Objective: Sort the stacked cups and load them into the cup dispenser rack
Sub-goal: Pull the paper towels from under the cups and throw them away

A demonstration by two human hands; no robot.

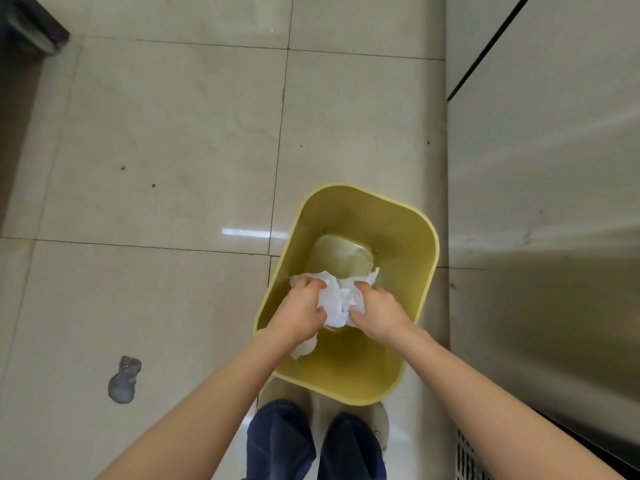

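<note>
Both hands hold one crumpled white paper wad (337, 299) above the mouth of a yellow bin (427, 244) that stands on the floor. My left hand (300, 311) grips the wad's left side, and a strip of paper hangs below its wrist. My right hand (375, 310) grips the right side. The bottom of the bin looks bare. No cups or cup dispenser rack are in view.
Glossy beige floor tiles (173, 133) spread to the left, with a grey stain (124, 380). A stainless steel cabinet front (543, 202) rises on the right, with a vent grille (467, 459) at its base. My legs in blue jeans (311, 445) are just behind the bin. A dark object (27, 26) sits top left.
</note>
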